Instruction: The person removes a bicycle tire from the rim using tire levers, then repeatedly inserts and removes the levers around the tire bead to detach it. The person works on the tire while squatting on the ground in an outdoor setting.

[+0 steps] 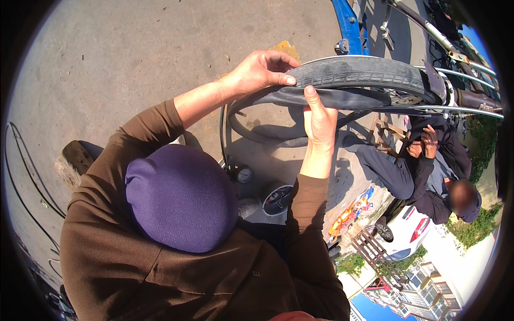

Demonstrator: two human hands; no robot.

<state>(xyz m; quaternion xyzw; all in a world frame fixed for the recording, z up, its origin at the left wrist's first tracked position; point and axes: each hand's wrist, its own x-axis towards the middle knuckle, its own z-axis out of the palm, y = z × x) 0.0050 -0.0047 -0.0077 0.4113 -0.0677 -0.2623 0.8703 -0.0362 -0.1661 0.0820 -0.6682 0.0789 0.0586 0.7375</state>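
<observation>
One purple knitted cap, lower left, on a person in a brown top. One left hand, fingers curled over one grey ribbed rubber bicycle tyre at top centre. One right hand, fingers straight, thumb pressing the tyre's lower edge beside one black inner tube, apparently loose. Two round gauges below. One seated person, right.

We see hard, bright sunlight casting crisp, dark shadows on the concrete ground. Fisheye distortion bends lines toward the black, vignetted rim. Focus is sharp centrally; one face at right is blurred.
</observation>
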